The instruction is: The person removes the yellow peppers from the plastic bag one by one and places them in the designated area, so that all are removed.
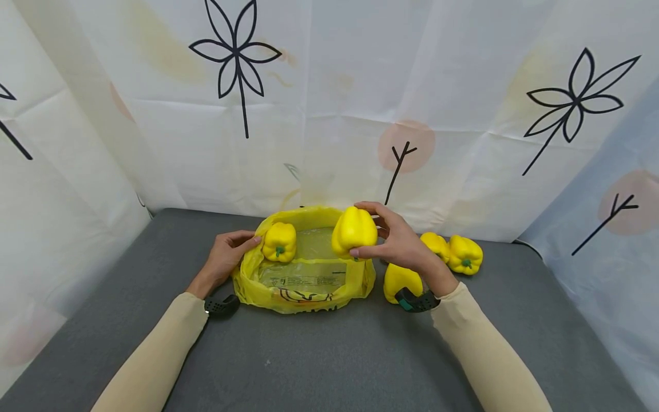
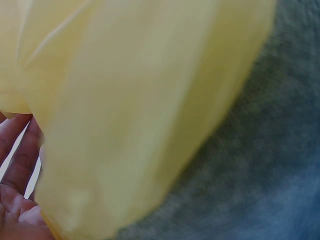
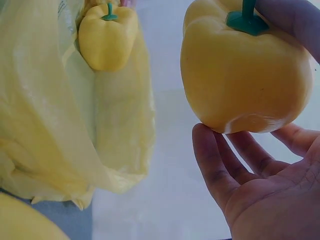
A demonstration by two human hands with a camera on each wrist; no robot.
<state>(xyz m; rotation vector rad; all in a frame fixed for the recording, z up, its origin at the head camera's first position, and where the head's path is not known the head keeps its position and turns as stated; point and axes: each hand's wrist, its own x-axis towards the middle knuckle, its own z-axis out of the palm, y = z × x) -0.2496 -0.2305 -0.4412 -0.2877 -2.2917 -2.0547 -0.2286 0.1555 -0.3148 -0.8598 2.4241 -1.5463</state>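
Right-hand fingers hold a yellow pepper clear of the bag's rim.

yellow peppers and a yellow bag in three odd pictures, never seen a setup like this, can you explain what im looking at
There is no machine here, just a person's bare left hand and bare right hand, with beige sleeves. The wide picture comes from a camera worn on the head, looking forward and down; the two close ones come from cameras on the left and right wrists. On the dark grey table sits an open yellow plastic bag with one yellow, green-stemmed bell pepper inside. Three more yellow peppers lie to its right. The left hand holds the bag's rim; the right holds up another yellow pepper.
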